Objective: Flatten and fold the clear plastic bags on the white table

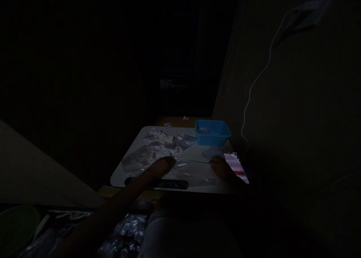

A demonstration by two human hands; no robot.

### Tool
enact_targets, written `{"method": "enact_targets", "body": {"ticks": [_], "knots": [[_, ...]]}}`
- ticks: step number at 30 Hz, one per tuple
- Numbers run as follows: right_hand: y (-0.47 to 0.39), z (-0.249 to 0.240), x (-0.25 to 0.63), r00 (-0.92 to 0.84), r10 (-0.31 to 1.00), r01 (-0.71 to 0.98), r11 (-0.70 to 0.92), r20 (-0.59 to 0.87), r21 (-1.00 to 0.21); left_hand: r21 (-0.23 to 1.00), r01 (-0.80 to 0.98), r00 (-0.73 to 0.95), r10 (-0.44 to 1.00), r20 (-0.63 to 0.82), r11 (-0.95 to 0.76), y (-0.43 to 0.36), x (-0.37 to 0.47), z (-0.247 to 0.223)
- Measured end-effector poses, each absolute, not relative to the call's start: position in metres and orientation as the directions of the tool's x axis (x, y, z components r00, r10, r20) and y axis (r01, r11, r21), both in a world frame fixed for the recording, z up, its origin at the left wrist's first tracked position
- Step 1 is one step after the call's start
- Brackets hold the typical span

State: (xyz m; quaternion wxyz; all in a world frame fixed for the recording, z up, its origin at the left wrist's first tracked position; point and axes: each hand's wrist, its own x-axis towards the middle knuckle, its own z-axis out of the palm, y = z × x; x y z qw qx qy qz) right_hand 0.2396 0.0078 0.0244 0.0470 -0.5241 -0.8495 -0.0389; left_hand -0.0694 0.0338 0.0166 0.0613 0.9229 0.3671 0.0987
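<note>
In dim light, my left hand [163, 165] is closed on the upper left edge of a clear plastic bag [191, 171]. My right hand [221, 167] grips the same bag near its upper right corner, so the edge runs straight between the two hands. The bag lies low over a white board [135, 139] with a dark slot along its front. More crumpled clear plastic [138, 158] spreads to the left of my left hand, and a small white ring-like piece [178, 150] sits just beyond it.
A blue basket [213, 138] stands at the board's back right corner. Beside my right hand glows a phone screen [236, 167]. A white cable [251, 87] hangs along the right wall. Shiny plastic [126, 231] and a green round object [18, 229] are at the lower left.
</note>
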Motion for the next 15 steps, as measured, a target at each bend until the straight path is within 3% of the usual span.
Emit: {"method": "enact_targets", "body": {"ticks": [5,11,15], "knots": [[0.008,0.024,0.24,-0.456,0.882,0.889,0.447,0.118,0.096,0.061,0.668,0.731,0.67,0.127,-0.741,0.034,-0.072,0.016],[0.007,0.019,0.241,-0.465,0.875,0.884,0.454,0.131,0.108,0.067,0.682,0.696,0.675,0.246,-0.728,0.031,-0.071,0.011],[0.007,0.019,0.24,-0.461,0.877,0.887,0.448,0.139,0.115,0.14,0.65,0.689,0.658,0.303,-0.746,0.026,-0.063,0.008]]}}
